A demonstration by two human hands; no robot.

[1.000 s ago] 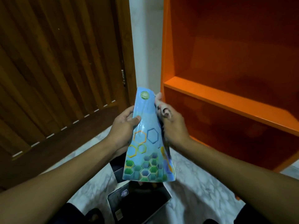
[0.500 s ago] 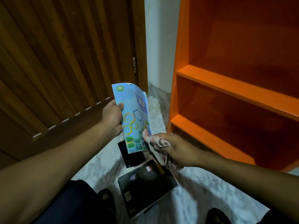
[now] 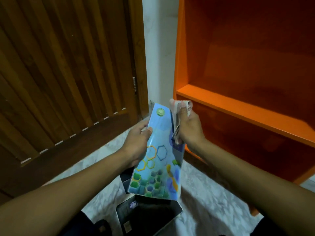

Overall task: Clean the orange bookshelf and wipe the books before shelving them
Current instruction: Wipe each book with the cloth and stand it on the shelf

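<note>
Book: thin blue paperback with hexagon pattern (image 3: 158, 155) held upright left of empty orange wooden bookshelf (image 3: 238, 106); your left hand (image 3: 136, 142) grips its edge to steady it while right hand (image 3: 189, 128), clutching crumpled pale cloth (image 3: 185, 106), wipes cover.

Both forearms are bare from the near edge up to the wrists, with no sleeve, watch or band showing. The left hand (image 3: 136, 142) and the right hand (image 3: 190, 129) carry no glove or ring that can be made out. Dark blue trousers (image 3: 80, 223) cover the legs at the near edge, left and right.
</note>
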